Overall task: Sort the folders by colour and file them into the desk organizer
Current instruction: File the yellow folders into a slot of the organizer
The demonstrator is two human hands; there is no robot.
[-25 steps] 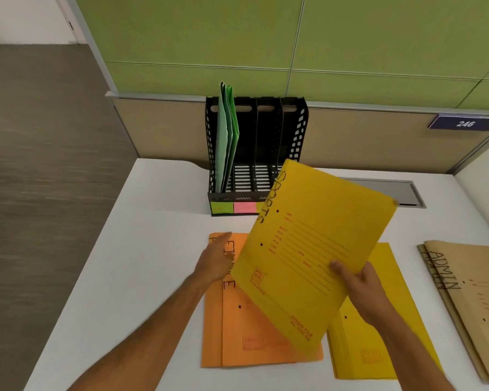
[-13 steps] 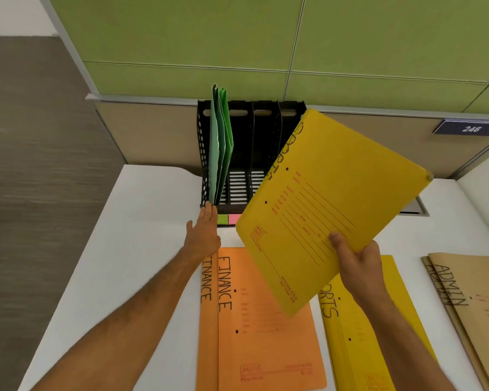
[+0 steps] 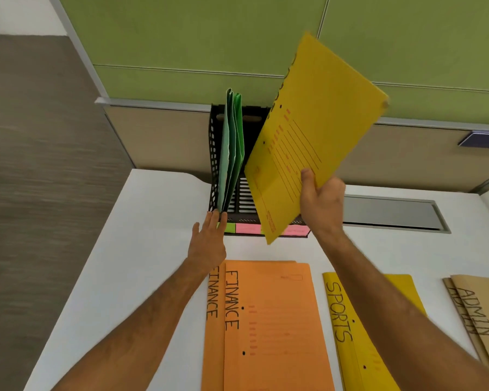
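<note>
Change noted: your left hand point(image 3: 208, 244) has come forward off the orange FINANCE folders point(image 3: 266, 328) and now sits left of centre frame, fingers straight, tips touching the front left corner of the desk organizer point(image 3: 213, 153). It holds nothing. Judged a bracing touch to steady the rack.

The yellow folder point(image 3: 308, 136) has risen from low over the desk to upper centre-right of the frame and stands nearly upright, tilted right. Your right hand point(image 3: 321, 206) pinches its lower right edge, thumb on the printed face. Its lower corner hangs in front of the organizer's front lip, not yet inside any slot. Judgement: you are in the insertion step for yellow; the folder needs to swing over the dividers and drop into a free slot.

Container contents, left to right: the leftmost slot holds the green folders point(image 3: 232, 148), upright and fanned slightly. The next slot shows a bare slatted floor. The slots further right are hidden behind the yellow folder; contents cannot be told. Coloured labels point(image 3: 247, 228) run along the front lip: green, then pink.

Lower frame, left to right on the desk: the FINANCE stack, yellow SPORTS folders point(image 3: 359, 334), brown ADMIN folders point(image 3: 480, 314). All unfiled.
</note>
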